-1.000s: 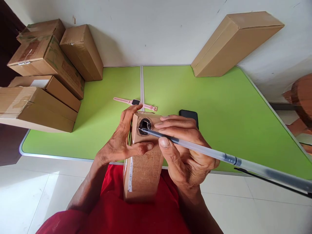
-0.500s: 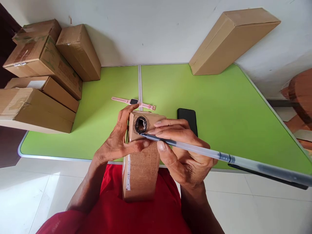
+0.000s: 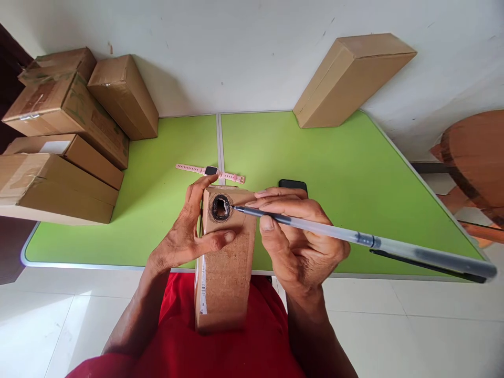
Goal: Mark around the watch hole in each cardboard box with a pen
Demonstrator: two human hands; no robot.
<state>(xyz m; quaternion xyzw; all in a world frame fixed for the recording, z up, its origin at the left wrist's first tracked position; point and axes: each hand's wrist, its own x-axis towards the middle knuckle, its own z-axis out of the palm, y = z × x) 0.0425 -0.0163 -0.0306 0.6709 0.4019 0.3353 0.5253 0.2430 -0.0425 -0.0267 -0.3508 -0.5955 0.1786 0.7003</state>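
Note:
A long cardboard box point(image 3: 224, 268) stands upright against my red shirt, tilted a little. My left hand point(image 3: 189, 226) grips its upper end, thumb across the near face and fingers along the far left edge. In the box's top end is a ragged hole point(image 3: 221, 208) ringed with black ink scribbles. My right hand point(image 3: 299, 236) pinches a clear-barrelled pen point(image 3: 326, 229), its cap fixed on the back end. The pen's tip is at the right rim of the inked ring; some right fingertips rest by the box's right edge.
On the green table point(image 3: 255, 152) lie a pink-strapped smartwatch point(image 3: 211, 170) and a black phone point(image 3: 292, 184), partly hidden behind my right hand. Several cardboard boxes point(image 3: 90, 118) are stacked at the left. Another box point(image 3: 350, 79) leans by the wall at the back right.
The pen tip has moved from the lower edge of the inked ring round to its right side. The camera view has shifted slightly. My left hand keeps its hold on the box.

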